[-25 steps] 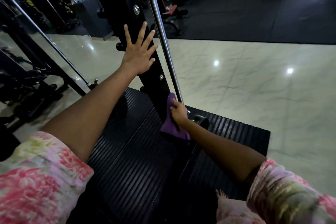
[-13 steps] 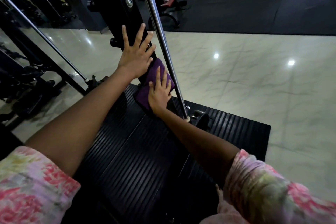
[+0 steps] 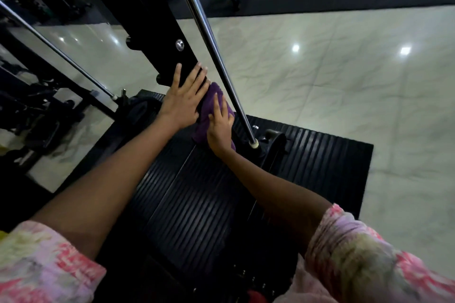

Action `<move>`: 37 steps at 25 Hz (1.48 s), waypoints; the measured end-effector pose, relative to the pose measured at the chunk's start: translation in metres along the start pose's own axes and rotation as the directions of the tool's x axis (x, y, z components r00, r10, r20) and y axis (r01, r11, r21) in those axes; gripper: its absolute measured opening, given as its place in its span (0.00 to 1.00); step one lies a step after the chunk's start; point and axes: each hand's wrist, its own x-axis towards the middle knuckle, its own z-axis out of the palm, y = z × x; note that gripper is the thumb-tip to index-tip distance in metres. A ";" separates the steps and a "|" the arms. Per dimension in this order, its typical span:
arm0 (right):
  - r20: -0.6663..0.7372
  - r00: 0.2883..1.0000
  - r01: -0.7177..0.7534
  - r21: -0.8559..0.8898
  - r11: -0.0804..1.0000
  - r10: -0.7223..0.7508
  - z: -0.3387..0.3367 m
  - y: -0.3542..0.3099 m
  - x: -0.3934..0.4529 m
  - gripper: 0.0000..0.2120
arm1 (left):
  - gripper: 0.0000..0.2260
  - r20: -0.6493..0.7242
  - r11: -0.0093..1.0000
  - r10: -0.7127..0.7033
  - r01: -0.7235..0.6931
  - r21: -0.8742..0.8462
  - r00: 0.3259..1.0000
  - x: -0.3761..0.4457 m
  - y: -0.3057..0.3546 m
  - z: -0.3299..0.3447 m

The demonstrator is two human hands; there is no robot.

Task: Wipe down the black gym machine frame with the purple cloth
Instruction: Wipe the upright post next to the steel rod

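Observation:
The black gym machine frame point(image 3: 157, 24) rises as a slanted post from a ribbed black base plate point(image 3: 197, 204). My left hand point(image 3: 183, 101) lies flat on the post's lower part, fingers straight and pointing up. The purple cloth point(image 3: 210, 103) is bunched against the post just right of that hand. My right hand point(image 3: 220, 125) presses the cloth onto the frame with straight fingers, covering its lower half.
A chrome guide rod point(image 3: 211, 49) runs down close to the right of the cloth into a socket point(image 3: 253, 144) on the base. A second chrome rod point(image 3: 56, 47) slants at the left. Pale marble floor point(image 3: 344, 106) lies to the right, with other dark machines at the left and back.
My right hand lifted the cloth from the post's foot to beside my left hand and now presses it there. The camera has tilted, and my left hand now sits lower in view.

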 end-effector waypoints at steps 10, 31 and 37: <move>-0.101 0.973 -0.189 0.156 0.970 0.206 0.027 0.038 -0.010 0.26 | 0.33 0.017 0.996 0.080 -0.079 -0.032 0.997 0.005 0.042 0.017; -0.040 0.921 -0.376 0.167 0.911 0.388 0.049 0.133 -0.026 0.30 | 0.41 -0.138 0.985 0.032 -0.009 0.170 0.990 0.003 0.095 0.061; -0.124 0.976 -0.148 0.226 0.963 0.179 0.053 0.125 -0.032 0.26 | 0.34 -0.087 0.979 0.162 -0.149 0.136 0.983 0.012 0.122 0.070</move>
